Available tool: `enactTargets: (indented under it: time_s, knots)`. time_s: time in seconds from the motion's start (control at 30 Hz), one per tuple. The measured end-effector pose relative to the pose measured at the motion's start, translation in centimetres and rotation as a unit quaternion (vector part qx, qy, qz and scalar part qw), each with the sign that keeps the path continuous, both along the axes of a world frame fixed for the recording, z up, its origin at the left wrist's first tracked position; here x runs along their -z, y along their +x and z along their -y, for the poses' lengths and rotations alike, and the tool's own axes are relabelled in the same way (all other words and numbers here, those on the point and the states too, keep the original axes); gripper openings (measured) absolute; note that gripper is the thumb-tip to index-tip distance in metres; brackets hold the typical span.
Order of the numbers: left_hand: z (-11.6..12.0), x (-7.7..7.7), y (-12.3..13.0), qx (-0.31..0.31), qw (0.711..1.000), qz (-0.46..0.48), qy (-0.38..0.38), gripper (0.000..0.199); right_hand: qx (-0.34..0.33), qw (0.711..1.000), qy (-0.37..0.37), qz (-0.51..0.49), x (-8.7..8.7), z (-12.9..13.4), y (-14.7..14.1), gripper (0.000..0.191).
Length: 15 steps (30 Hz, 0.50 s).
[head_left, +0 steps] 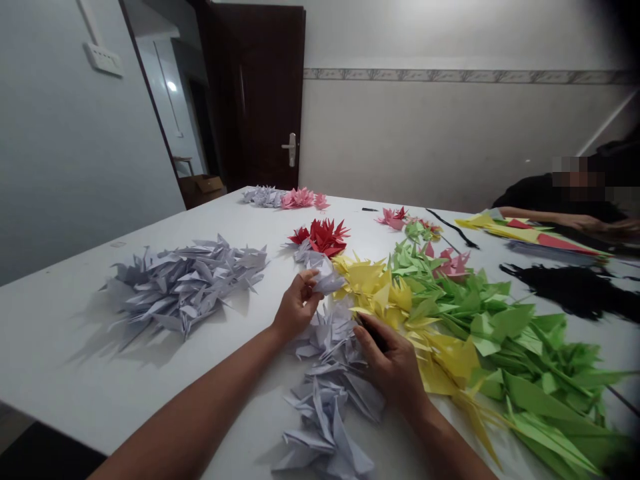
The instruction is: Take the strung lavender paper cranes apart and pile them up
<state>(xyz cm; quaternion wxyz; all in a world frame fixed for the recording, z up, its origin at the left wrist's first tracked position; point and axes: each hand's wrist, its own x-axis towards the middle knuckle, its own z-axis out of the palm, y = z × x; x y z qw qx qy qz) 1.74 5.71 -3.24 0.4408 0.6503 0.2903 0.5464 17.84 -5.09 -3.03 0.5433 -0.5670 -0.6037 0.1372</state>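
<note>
My left hand (299, 305) pinches a pale folded paper crane (329, 277) between thumb and fingers, above the middle of the table. To its right, my right hand (395, 367) is closed round a slim black tool (373, 331); its exact kind I cannot make out. Beneath and between both hands runs a row of pale paper cranes (325, 400). Yellow folded paper cranes (383, 293) lie just beyond my right hand, and a large heap of green ones (520, 353) spreads further right. Red ones (323, 237) sit behind my left hand.
Another pale heap (185, 283) lies on the white table (150, 387) at left. Pink pieces (299, 198) stand at the far edge. A person in dark clothing (530, 193) sits at right beside coloured paper sheets (530, 233) and a black stringy pile (570, 288).
</note>
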Motion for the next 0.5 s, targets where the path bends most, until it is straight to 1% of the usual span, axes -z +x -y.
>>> enactTargets:
  time_s: [0.17, 0.23, 0.33, 0.4, 0.5]
  knots:
    - [2.2, -0.7, 0.4, 0.046, 0.997, -0.057, 0.035, 0.039, 0.025, 0.999, 0.014, -0.016, -0.2, 0.0, 0.1, 0.03]
    - [2.4, -0.6, 0.5, 0.051, 0.996, -0.066, 0.037, 0.04, 0.04, 0.998, 0.021, -0.035, -0.1, 0.0, 0.2, 0.031]
    - [2.1, -0.2, 0.6, 0.041, 0.997, -0.06, 0.02, 0.04, 0.052, 0.996, 0.028, -0.071, -0.1, 0.0, 0.4, 0.032]
    - [1.8, -0.1, 0.7, 0.041, 0.998, -0.046, 0.001, 0.04, 0.043, 0.996, 0.027, -0.079, -0.1, 0.0, 0.5, 0.032]
    - [1.8, -0.2, 0.6, 0.066, 0.997, -0.032, -0.012, 0.04, 0.006, 0.998, 0.014, -0.061, -0.2, 0.0, 0.3, 0.029]
